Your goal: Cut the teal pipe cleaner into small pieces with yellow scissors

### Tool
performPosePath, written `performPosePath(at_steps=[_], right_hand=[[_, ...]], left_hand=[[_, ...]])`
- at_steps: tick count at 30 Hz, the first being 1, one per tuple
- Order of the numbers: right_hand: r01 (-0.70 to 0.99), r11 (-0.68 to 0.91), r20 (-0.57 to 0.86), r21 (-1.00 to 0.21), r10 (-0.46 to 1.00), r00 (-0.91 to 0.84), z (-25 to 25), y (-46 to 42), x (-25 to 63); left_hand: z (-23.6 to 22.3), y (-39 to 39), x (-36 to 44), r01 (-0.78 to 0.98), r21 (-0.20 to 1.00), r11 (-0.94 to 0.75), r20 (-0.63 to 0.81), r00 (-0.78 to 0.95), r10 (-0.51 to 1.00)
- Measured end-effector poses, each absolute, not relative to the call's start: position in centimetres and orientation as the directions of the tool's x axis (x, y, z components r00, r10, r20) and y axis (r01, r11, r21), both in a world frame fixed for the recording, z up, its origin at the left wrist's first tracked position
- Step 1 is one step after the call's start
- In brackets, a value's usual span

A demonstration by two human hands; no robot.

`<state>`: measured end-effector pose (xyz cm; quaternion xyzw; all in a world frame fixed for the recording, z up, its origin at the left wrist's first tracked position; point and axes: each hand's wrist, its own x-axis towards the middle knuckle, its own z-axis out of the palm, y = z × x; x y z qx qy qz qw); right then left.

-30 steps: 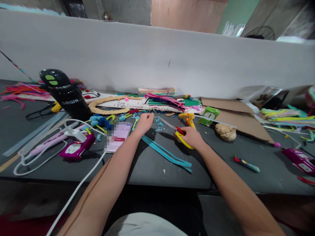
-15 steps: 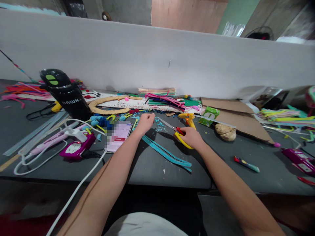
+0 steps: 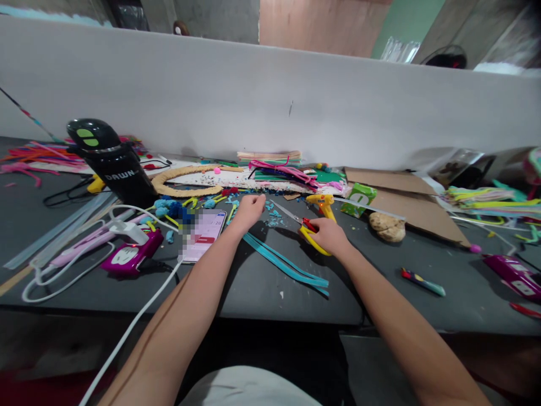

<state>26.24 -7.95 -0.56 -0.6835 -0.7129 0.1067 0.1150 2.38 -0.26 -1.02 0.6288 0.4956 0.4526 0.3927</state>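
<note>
Head view: the left hand [image 3: 251, 211] is curled into a loose fist over the dark grey tabletop [image 3: 262, 301], and whether its fingers pinch anything cannot be told from this angle. At its 3 o'clock, light blue fuzzy scraps [image 3: 275, 219] lie scattered across the surface. Flat, light blue fuzzy strips [image 3: 287, 262] run from beside the left wrist toward 4 o'clock, resting on the tabletop. The right hand [image 3: 327, 232] is wrapped around the yellow-and-red handles of metal-bladed scissors [image 3: 310, 232], whose tip points toward 10 o'clock, near the left fist but apart from it; how far the blades are spread is too small to tell. A yellow hot-glue gun [image 3: 323, 203] stands at the right hand's 12 o'clock, with a green-and-white packet [image 3: 359, 200] at 2 o'clock and a lumpy, pale tan stone-like piece [image 3: 387, 226] at 3 o'clock. From the left hand, a light-coloured phone [image 3: 207, 234] with a lit screen lies at 8 o'clock, partly behind the forearm, while a tan C-shaped piece [image 3: 163, 185] and a tall black bottle [image 3: 120, 175] marked DAWN sit between 9 and 10 o'clock.
</note>
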Motion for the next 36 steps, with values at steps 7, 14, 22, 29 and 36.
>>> performPosePath(at_steps=[7, 14, 22, 29, 36], right_hand=[[0.929, 0.042, 0.007, -0.367, 0.999, -0.042, -0.2, -8.16, 26.11], [0.932, 0.05, -0.009, -0.359, 0.998, -0.056, -0.18, -8.11, 26.09], [0.929, 0.061, -0.014, -0.364, 0.997, -0.071, -0.18, -8.15, 26.11], [0.934, 0.072, -0.005, -0.349, 0.997, -0.079, -0.14, -8.29, 25.99], [0.936, 0.073, -0.006, -0.345, 0.997, -0.08, -0.27, -8.11, 26.01]], left_hand=[[-0.82, -0.27, 2.33, 0.216, 0.955, -0.204, 0.185, 0.105, 0.977], [-0.33, -0.65, 2.44, 0.19, 0.958, -0.214, 0.187, 0.15, 0.971], [-0.6, -0.38, 2.34, 0.209, 0.951, -0.226, 0.199, 0.144, 0.969], [-0.74, -0.3, 2.3, 0.223, 0.946, -0.234, 0.204, 0.148, 0.968], [-0.51, -0.44, 2.33, 0.229, 0.947, -0.225, 0.195, 0.145, 0.97]])
